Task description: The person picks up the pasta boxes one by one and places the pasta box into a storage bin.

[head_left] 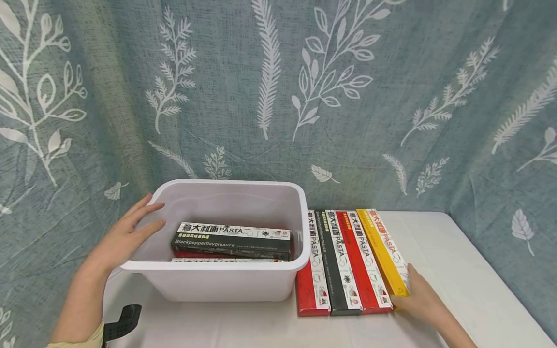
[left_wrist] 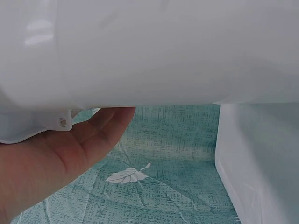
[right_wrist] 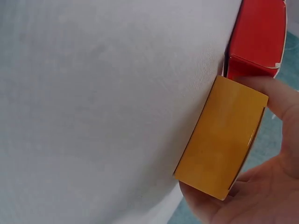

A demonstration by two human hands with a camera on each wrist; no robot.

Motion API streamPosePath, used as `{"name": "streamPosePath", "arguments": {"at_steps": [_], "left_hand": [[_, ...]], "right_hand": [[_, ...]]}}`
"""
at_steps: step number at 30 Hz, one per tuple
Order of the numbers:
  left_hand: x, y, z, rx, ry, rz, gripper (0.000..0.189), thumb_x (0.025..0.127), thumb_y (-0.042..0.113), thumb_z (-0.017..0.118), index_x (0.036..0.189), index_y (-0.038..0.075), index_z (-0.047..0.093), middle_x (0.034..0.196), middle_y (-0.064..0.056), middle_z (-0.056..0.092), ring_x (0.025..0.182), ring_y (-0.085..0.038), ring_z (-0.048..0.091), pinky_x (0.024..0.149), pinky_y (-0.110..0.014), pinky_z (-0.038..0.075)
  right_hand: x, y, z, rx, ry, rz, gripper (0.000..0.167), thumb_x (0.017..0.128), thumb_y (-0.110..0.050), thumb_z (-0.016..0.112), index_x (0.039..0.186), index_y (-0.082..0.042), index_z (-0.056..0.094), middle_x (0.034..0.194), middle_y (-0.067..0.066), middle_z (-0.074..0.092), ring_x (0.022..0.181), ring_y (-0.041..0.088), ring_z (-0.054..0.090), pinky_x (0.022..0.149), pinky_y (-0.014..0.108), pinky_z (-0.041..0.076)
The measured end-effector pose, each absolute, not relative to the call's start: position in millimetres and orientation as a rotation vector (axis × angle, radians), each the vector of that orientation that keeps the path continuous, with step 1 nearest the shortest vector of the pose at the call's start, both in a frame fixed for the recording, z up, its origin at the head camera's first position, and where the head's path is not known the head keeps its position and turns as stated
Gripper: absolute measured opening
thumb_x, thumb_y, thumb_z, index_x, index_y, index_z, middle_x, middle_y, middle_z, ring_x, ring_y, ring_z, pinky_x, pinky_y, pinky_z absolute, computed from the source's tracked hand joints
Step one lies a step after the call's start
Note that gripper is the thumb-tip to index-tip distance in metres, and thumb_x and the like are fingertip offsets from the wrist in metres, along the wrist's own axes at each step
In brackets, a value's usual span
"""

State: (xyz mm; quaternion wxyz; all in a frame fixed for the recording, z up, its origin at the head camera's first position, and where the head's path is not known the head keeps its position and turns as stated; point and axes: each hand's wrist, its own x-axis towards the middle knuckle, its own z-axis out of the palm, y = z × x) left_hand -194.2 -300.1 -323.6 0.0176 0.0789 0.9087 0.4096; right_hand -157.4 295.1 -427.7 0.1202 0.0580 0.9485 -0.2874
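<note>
My right hand [head_left: 419, 297] grips the near end of a yellow pasta box [head_left: 383, 251], thumb on one side and fingers on the other. The right wrist view shows the yellow end face [right_wrist: 222, 137] between them, beside a red box [right_wrist: 257, 35]. My left hand [head_left: 126, 234] rests with extended fingers at the left rim of a white plastic bin [head_left: 222, 282]. In the left wrist view, the hand [left_wrist: 60, 158] lies against the bin's rim, some fingertips hidden. Inside the bin, a black pasta box [head_left: 232, 244] lies on top of red ones, partly hidden.
Left of the yellow box, a red box [head_left: 357, 261], a black box [head_left: 339, 266] and another red box [head_left: 314, 280] lie side by side on the white table [head_left: 470, 261]. A patterned green curtain [head_left: 243, 96] hangs behind the table.
</note>
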Motion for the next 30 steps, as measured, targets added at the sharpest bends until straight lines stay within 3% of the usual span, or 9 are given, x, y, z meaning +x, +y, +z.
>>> {"name": "streamPosePath", "arguments": {"at_steps": [6,15,23,30], "left_hand": [[-194,-299,-323,0.247,2.828,1.274,0.061,0.103,0.033,0.048,0.150,-0.003,0.030,0.163,-0.014,-0.006,0.143,-0.051,-0.004,0.097,-0.078,0.013],[-194,-299,-324,0.255,2.823,1.290,0.061,0.103,0.032,0.049,0.149,-0.004,0.032,0.162,-0.015,-0.006,0.143,-0.050,-0.004,0.098,-0.077,0.013],[-193,-300,-324,0.256,2.825,1.288,0.061,0.103,0.032,0.049,0.150,-0.003,0.031,0.163,-0.014,-0.006,0.143,-0.051,-0.004,0.097,-0.078,0.014],[-194,-299,-323,0.270,2.824,1.310,0.061,0.103,0.031,0.049,0.149,-0.005,0.032,0.162,-0.016,-0.006,0.143,-0.051,-0.005,0.097,-0.078,0.012]], "right_hand": [[-158,296,-428,0.192,2.759,-0.800,0.109,0.081,-0.033,0.077,0.146,0.019,0.007,0.146,0.041,0.021,0.114,0.045,0.041,0.099,0.068,0.034],[-155,303,-425,0.246,2.810,-0.753,0.101,0.076,-0.036,0.077,0.145,0.013,0.022,0.134,0.035,0.043,0.099,0.035,0.051,0.085,0.054,0.047],[-153,304,-417,0.344,2.822,-0.814,0.104,0.079,-0.045,0.074,0.147,0.011,0.020,0.138,0.036,0.038,0.104,0.039,0.049,0.090,0.058,0.045],[-154,304,-411,0.393,2.853,-0.837,0.103,0.081,-0.049,0.071,0.148,0.010,0.019,0.136,0.038,0.039,0.107,0.043,0.050,0.087,0.057,0.045]]}}
